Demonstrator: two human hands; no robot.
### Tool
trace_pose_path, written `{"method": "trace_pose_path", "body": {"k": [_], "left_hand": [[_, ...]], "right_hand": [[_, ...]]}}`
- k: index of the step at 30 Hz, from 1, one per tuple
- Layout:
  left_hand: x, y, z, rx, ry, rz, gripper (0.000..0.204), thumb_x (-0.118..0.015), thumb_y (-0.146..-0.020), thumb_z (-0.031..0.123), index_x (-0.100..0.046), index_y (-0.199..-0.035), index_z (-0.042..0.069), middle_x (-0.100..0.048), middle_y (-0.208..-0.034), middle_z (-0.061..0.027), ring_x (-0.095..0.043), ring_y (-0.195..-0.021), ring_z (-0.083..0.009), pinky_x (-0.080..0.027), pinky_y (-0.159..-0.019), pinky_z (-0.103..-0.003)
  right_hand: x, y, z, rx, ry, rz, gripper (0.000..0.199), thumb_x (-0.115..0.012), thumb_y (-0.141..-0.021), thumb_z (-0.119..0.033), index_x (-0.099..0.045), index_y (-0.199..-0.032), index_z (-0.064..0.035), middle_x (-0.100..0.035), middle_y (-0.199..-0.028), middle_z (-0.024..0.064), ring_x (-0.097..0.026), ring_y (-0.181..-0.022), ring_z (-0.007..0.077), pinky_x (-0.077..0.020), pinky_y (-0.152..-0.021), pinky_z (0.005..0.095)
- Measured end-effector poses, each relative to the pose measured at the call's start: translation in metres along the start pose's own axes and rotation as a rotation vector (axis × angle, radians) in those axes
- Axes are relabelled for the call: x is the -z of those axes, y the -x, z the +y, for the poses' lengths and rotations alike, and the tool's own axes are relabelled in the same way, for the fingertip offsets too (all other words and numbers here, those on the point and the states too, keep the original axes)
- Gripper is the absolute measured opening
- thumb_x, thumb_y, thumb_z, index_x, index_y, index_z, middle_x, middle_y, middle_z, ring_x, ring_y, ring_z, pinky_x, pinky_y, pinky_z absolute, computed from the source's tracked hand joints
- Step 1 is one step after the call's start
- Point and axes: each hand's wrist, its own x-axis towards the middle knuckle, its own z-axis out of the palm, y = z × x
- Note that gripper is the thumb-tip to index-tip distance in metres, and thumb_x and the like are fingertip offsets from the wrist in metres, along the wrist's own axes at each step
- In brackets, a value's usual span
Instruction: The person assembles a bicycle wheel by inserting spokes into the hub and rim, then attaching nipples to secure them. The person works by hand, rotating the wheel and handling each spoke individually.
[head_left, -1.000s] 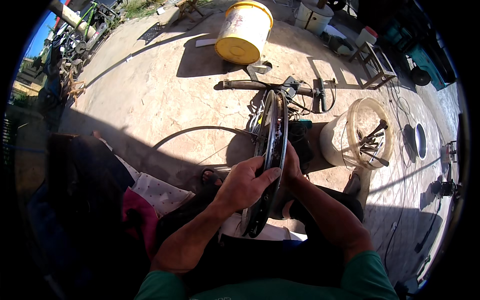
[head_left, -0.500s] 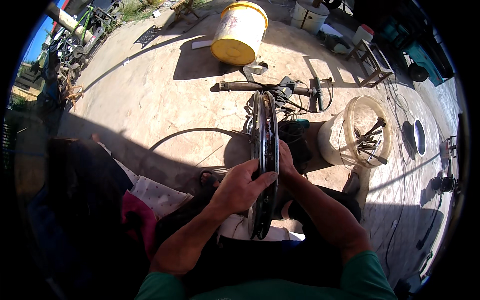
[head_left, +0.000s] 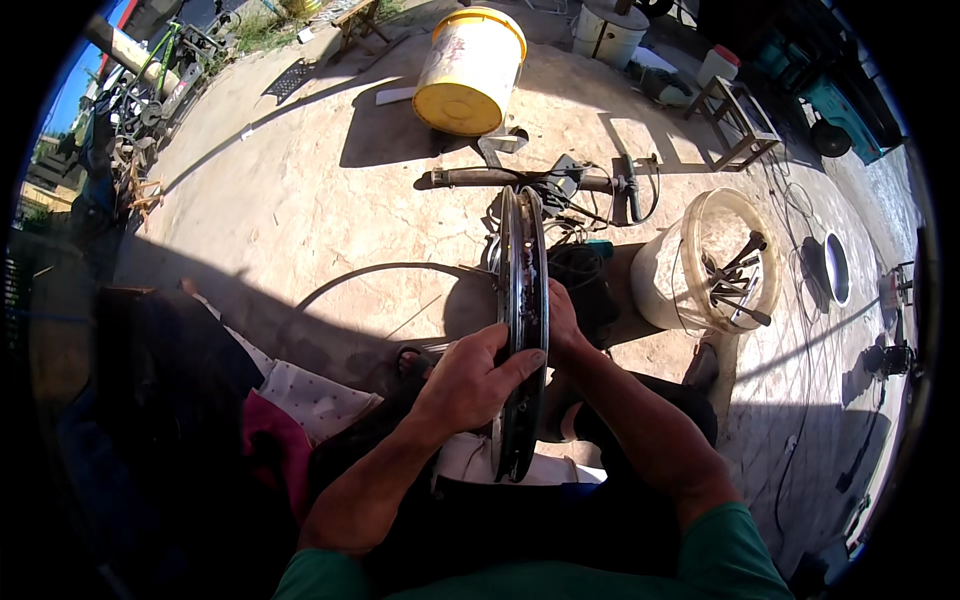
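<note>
A dark metal wheel rim point(head_left: 522, 260) stands upright, edge-on to me, resting on my lap. My left hand point(head_left: 470, 380) grips its near left side with the thumb over the rim's edge. My right hand point(head_left: 562, 322) presses against its right side, partly hidden behind the rim. A white cloth point(head_left: 470, 462) lies on my lap under the rim.
A yellow bucket point(head_left: 472, 70) lies tipped over on the concrete beyond. A handlebar with cables point(head_left: 540, 180) lies behind the rim. A clear tub of tools point(head_left: 722, 262) stands at right. A wooden stool point(head_left: 738, 120) and a white bucket point(head_left: 608, 28) stand farther back. Bicycles point(head_left: 150, 80) lean far left.
The rim has turned from a slight tilt to fully upright and edge-on. Both hands have stayed on it, with the left hand shifted slightly along the edge.
</note>
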Motion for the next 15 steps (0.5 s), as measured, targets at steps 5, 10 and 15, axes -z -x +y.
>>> {"method": "trace_pose_path", "body": {"k": [5,10,15], "left_hand": [[0.0012,-0.0003,-0.0054,-0.003,-0.020,-0.007,0.026,-0.063,-0.098,0.028,-0.062,-0.099,0.002,-0.063,-0.072,-0.0012,-0.057,-0.052,-0.0069,-0.045,-0.045,-0.023],[-0.0030,-0.0014,-0.0045,-0.013,-0.015,0.001,0.026,-0.063,-0.098,0.028,-0.062,-0.098,0.002,-0.060,-0.070,0.0000,-0.056,-0.052,-0.0064,-0.044,-0.044,-0.023],[-0.0032,-0.0004,-0.0052,-0.057,-0.010,0.029,0.026,-0.064,-0.098,0.028,-0.062,-0.097,0.003,-0.061,-0.071,-0.0003,-0.055,-0.052,-0.0059,-0.044,-0.045,-0.023]], "right_hand": [[-0.0032,0.0005,-0.0023,-0.038,-0.098,-0.007,0.025,-0.057,-0.099,-0.028,-0.060,-0.086,-0.0076,-0.057,-0.071,-0.0025,-0.054,-0.059,0.0061,-0.0437,-0.052,0.0227],[0.0011,-0.0009,0.0034,-0.028,-0.143,0.005,0.024,-0.056,-0.099,-0.027,-0.060,-0.087,-0.0068,-0.057,-0.071,-0.0021,-0.054,-0.058,0.0063,-0.0438,-0.051,0.0222],[-0.0025,0.0000,0.0011,-0.023,-0.124,0.013,0.023,-0.056,-0.099,-0.026,-0.060,-0.088,-0.0064,-0.057,-0.071,-0.0023,-0.054,-0.058,0.0063,-0.0437,-0.051,0.0222]]}}
